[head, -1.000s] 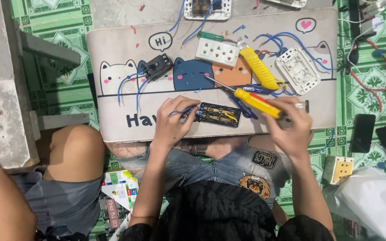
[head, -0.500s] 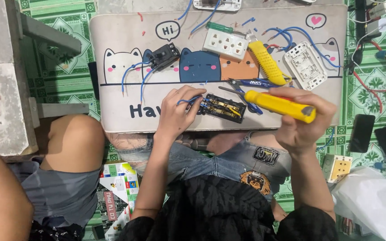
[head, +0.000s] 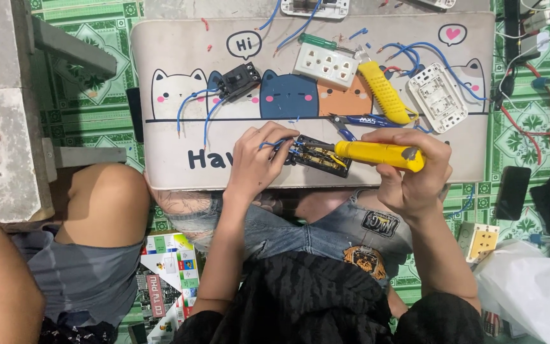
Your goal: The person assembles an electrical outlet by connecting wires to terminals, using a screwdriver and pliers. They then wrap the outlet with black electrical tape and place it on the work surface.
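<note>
My left hand (head: 256, 159) pinches a blue wire against a small black electrical module (head: 323, 158) lying on a cat-print mat (head: 173, 108). A yellow-handled screwdriver (head: 377, 155) is gripped in my right hand (head: 408, 172), lying nearly level with its tip resting on the module. Both hands are close together at the mat's near edge, over my lap.
On the mat lie a black breaker with blue wires (head: 240, 79), a white socket (head: 326, 65), a yellow utility knife (head: 384, 92), blue pliers (head: 358, 121) and a white switch plate (head: 437, 97). Another person's knee (head: 100, 204) is at left. A phone (head: 510, 192) lies at right.
The screwdriver has swung from pointing up-left to nearly level, and its tip now rests on the module. My left hand stays on the blue wire.
</note>
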